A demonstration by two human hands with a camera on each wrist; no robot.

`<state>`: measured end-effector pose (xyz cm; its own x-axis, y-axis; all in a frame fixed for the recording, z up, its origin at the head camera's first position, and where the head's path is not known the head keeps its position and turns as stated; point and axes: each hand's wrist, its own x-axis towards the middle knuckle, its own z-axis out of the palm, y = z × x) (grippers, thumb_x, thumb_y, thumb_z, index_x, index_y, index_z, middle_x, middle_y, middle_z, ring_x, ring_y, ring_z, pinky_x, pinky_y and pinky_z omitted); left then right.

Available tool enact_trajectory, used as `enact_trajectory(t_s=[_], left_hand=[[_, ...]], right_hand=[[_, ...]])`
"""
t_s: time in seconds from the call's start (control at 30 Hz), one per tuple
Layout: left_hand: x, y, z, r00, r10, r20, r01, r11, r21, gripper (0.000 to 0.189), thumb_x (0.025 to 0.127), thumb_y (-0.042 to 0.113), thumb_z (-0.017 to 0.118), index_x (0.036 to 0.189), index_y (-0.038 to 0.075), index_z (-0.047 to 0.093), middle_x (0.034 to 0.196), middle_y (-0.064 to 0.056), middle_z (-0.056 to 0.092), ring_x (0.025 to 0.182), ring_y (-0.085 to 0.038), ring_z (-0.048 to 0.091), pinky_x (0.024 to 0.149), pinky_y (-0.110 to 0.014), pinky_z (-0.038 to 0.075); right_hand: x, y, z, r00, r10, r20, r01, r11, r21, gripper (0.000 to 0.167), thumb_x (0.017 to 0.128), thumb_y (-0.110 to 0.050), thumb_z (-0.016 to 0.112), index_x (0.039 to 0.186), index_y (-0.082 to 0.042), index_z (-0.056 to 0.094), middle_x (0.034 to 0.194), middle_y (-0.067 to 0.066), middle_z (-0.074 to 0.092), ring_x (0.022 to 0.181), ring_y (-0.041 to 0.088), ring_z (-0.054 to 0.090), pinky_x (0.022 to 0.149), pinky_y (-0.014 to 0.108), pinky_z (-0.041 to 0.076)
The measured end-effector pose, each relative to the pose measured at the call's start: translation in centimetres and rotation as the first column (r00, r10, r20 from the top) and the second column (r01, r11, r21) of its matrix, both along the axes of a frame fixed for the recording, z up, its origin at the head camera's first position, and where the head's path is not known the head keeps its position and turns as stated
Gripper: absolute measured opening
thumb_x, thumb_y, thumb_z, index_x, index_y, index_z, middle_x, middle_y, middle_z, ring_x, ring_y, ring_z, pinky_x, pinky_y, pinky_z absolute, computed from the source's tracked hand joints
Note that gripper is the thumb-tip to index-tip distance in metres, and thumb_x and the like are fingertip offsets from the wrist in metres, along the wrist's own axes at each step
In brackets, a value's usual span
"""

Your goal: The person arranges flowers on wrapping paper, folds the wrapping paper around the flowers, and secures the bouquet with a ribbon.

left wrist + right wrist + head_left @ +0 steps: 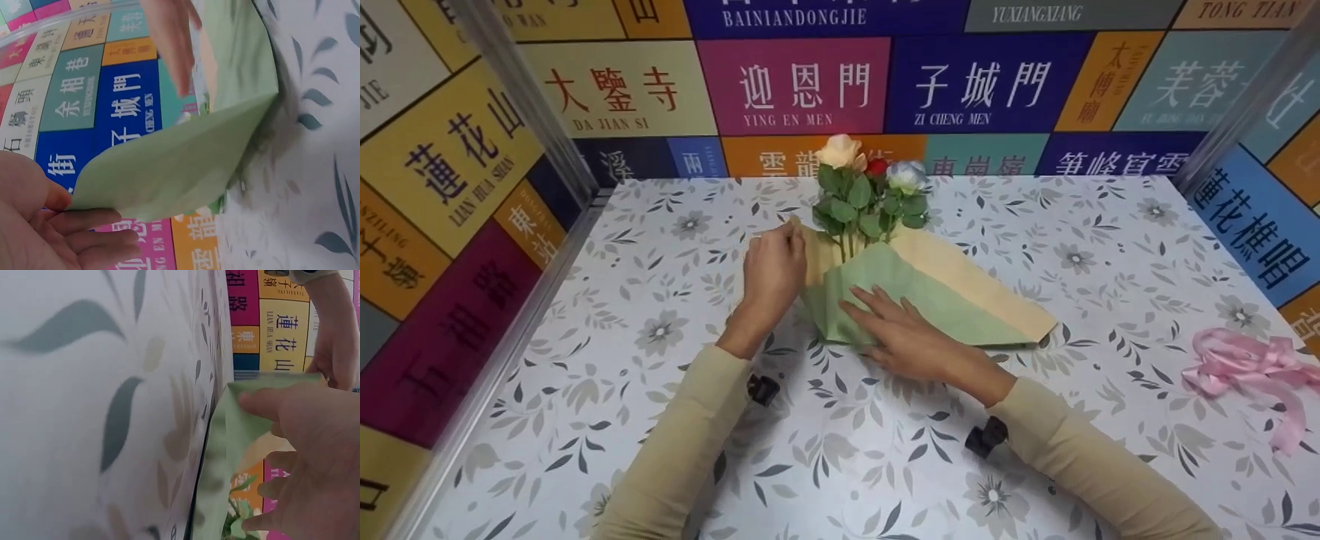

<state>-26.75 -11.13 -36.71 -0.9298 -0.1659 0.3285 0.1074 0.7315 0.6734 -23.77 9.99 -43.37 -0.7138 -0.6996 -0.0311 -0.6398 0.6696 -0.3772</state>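
Note:
Three flowers lie on a sheet of wrapping paper [952, 300], green on one side and cream on the other: a peach rose [840, 152], a red rose [877, 166] and a pale blue-white flower [907, 177]. Their stems run down behind the green fold. My left hand [775, 266] pinches the paper's left edge between thumb and fingers and holds that flap [163, 169] raised off the table. With fingers spread, my right hand [904, 337] rests on the green fold; in the right wrist view its index finger [261, 402] touches the paper near a crease.
A loose heap of pink ribbon [1241, 364] lies at the table's right side. The table [660, 450] wears a white leaf-and-flower cover. Behind it and at both sides stand panels [795, 86] of coloured blocks with lettering.

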Motion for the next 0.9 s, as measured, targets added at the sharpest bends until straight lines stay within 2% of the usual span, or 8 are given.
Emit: enact_trajectory(t_s=[0.23,0.37,0.6,0.7,0.77,0.8,0.83,0.9], left_hand=[[-0.2,1.3,0.7,0.996,-0.082,0.018,0.082,0.996,-0.027,0.042,0.106,0.017,0.043,0.065,0.016,0.038,0.054,0.002,0.038,0.051,-0.018,0.041,0.052,-0.031,0.031],[-0.4,1.7,0.8,0.996,-0.086,0.032,0.087,0.996,-0.031,0.042,0.107,0.019,0.045,0.065,0.016,0.043,0.055,0.001,0.041,0.051,-0.018,0.043,0.053,-0.032,0.033],[-0.9,3.2,1.7,0.995,-0.089,0.041,0.091,0.993,-0.070,0.043,0.105,0.020,0.046,0.062,0.017,0.044,0.053,0.003,0.038,0.050,-0.017,0.042,0.051,-0.031,0.033],[-1.2,4.0,2.1,0.994,-0.102,0.048,0.105,0.992,-0.074,0.046,0.103,0.017,0.048,0.057,0.018,0.041,0.050,0.004,0.035,0.048,-0.014,0.038,0.049,-0.029,0.030],[-1.4,4.5,2.4,0.992,-0.115,0.059,0.118,0.991,-0.064,0.048,0.101,0.014,0.049,0.054,0.017,0.038,0.049,0.004,0.032,0.046,-0.013,0.035,0.048,-0.028,0.028],[-1.6,4.7,2.5,0.990,-0.121,0.068,0.125,0.990,-0.058,0.049,0.101,0.013,0.049,0.053,0.017,0.037,0.048,0.005,0.031,0.045,-0.013,0.034,0.048,-0.027,0.028],[-1.8,5.0,2.6,0.988,-0.131,0.078,0.134,0.990,-0.046,0.050,0.100,0.013,0.050,0.053,0.017,0.036,0.047,0.005,0.030,0.045,-0.012,0.033,0.047,-0.027,0.028],[-2.1,5.4,2.9,0.984,-0.149,0.102,0.152,0.988,-0.024,0.051,0.101,0.012,0.049,0.052,0.017,0.035,0.047,0.005,0.029,0.044,-0.011,0.032,0.047,-0.026,0.029]], right_hand=[[0.3,-1.3,-0.2,0.997,0.074,0.027,-0.077,0.992,0.100,0.056,0.098,-0.017,0.060,0.152,-0.019,0.044,0.164,0.010,0.031,0.153,0.044,0.020,0.115,0.076,0.013],[0.5,-0.8,-0.1,0.998,0.053,-0.021,-0.052,0.997,0.058,0.043,0.097,-0.024,0.064,0.139,-0.014,0.060,0.159,0.012,0.040,0.151,0.043,0.027,0.114,0.076,0.017],[1.1,0.0,-0.4,0.996,0.066,-0.060,-0.057,0.989,0.140,0.053,0.100,-0.036,0.060,0.146,-0.013,0.052,0.162,0.014,0.035,0.150,0.046,0.026,0.112,0.078,0.019],[1.7,-0.1,0.1,0.986,0.086,-0.140,-0.071,0.992,0.108,0.046,0.098,-0.030,0.064,0.139,-0.010,0.059,0.155,0.015,0.045,0.145,0.043,0.038,0.112,0.072,0.029],[2.1,-0.2,0.5,0.954,0.119,-0.276,-0.107,0.993,0.057,0.036,0.095,-0.023,0.068,0.127,-0.009,0.067,0.144,0.015,0.057,0.136,0.037,0.051,0.108,0.063,0.039],[2.1,-0.3,0.7,0.920,0.137,-0.368,-0.136,0.990,0.030,0.030,0.092,-0.019,0.070,0.121,-0.009,0.071,0.136,0.015,0.063,0.130,0.035,0.057,0.104,0.058,0.044],[2.2,-0.5,0.9,0.873,0.151,-0.464,-0.165,0.986,0.012,0.027,0.090,-0.015,0.071,0.116,-0.009,0.073,0.129,0.014,0.067,0.125,0.033,0.060,0.101,0.055,0.046],[2.1,-0.7,1.2,0.742,0.166,-0.650,-0.216,0.976,0.002,0.022,0.086,-0.010,0.072,0.108,-0.009,0.074,0.120,0.011,0.070,0.118,0.030,0.064,0.096,0.050,0.049]])
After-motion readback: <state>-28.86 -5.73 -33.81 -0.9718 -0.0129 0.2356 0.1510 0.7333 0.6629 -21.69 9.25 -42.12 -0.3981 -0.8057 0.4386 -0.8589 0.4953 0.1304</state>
